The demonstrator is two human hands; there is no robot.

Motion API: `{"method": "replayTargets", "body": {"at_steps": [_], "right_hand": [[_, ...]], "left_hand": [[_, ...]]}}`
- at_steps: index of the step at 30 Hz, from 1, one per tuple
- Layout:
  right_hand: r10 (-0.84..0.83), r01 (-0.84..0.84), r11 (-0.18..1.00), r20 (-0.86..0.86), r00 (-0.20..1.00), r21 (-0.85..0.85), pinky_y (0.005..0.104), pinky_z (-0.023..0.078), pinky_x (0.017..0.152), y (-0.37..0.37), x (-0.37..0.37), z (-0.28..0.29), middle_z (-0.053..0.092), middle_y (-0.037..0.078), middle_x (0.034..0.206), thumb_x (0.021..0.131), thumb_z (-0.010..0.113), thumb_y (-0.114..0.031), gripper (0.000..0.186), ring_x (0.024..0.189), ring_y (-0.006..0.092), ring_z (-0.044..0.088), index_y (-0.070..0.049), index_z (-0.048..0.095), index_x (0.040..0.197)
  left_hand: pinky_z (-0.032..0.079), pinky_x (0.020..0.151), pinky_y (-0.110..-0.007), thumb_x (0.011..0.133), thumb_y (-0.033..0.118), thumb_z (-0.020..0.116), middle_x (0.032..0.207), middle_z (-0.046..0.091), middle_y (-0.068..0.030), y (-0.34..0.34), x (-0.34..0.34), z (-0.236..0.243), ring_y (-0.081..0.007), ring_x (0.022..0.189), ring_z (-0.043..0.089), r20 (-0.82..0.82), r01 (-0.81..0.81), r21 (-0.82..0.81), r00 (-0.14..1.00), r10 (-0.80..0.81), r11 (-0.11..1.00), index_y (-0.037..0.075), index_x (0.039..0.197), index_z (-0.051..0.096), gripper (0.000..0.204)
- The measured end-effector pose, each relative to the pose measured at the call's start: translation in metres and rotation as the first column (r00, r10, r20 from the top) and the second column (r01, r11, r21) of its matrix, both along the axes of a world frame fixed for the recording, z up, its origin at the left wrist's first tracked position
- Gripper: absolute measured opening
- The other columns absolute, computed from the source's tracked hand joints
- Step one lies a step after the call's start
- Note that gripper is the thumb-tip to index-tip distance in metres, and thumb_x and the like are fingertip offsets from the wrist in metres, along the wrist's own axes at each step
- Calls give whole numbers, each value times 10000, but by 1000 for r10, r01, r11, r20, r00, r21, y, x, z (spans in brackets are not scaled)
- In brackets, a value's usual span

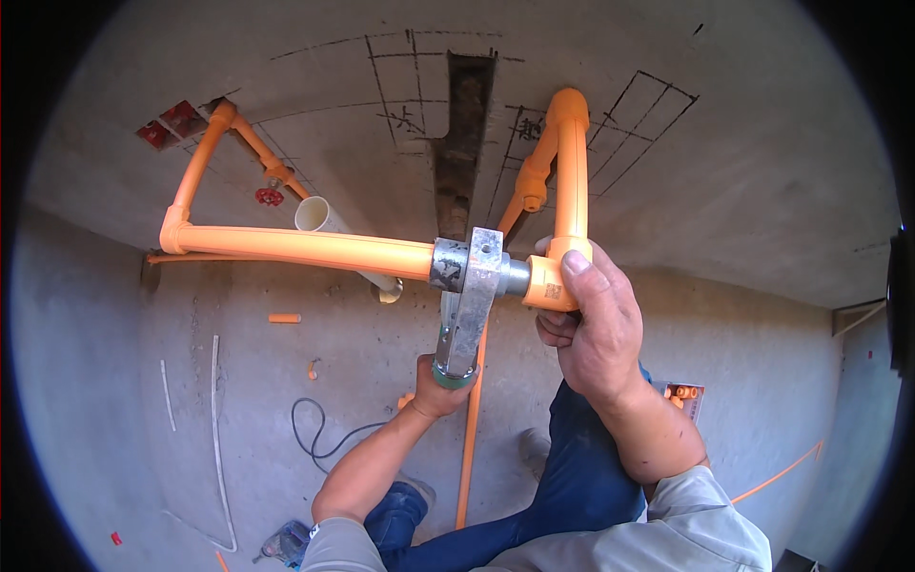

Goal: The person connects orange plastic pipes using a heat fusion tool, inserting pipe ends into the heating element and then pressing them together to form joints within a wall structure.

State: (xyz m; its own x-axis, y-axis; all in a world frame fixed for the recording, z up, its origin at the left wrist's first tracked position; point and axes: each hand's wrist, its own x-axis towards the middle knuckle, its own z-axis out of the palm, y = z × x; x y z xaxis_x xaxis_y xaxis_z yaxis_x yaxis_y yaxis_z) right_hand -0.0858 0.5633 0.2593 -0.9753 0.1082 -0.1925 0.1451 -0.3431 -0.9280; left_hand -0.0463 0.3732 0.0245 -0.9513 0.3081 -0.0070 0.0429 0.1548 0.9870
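My left hand [440, 391] is wrapped round the handle of a pipe welding iron [484, 272], held upright with its flat metal head on top. On the head's left side, a dark socket encloses the end of a long orange pipe [324, 248]. A grey spigot juts from its right side into the mouth of an orange tee or elbow fitting [550, 282]; part of the spigot still shows. My right hand [602, 319] grips that fitting, thumb in front and fingers behind. From the fitting, an orange pipe [572, 181] runs up to an elbow at the wall.
A white pipe [319, 217] stands behind the long pipe. A red valve handle [270, 195] sits on the left pipework. The wall has a dark vertical channel [465, 124]. On the floor lie a cable [310, 429], a short orange pipe piece [284, 318] and a box of fittings [688, 393].
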Motion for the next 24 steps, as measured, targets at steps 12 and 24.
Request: {"method": "replayTargets", "body": {"at_steps": [12, 24], "right_hand": [[68, -68, 995, -8, 998, -76, 215, 276, 475, 1, -1, -4, 507, 31, 836, 1002, 501, -329, 374, 587, 56, 366, -8, 524, 1194], [52, -53, 997, -8, 999, -57, 221, 286, 478, -5, -1, -4, 514, 46, 862, 1004, 490, -323, 370, 609, 71, 402, -19, 504, 1214]], "left_hand": [[550, 674, -319, 821, 123, 766, 816, 750, -93, 7, -10, 15, -169, 743, 726, -123, -81, -17, 989, 79, 997, 23, 915, 727, 143], [544, 751, -360, 836, 135, 757, 943, 712, -128, 10, -21, 14, -226, 846, 695, -111, -45, -68, 993, 37, 997, 14, 1075, 663, 284]]}}
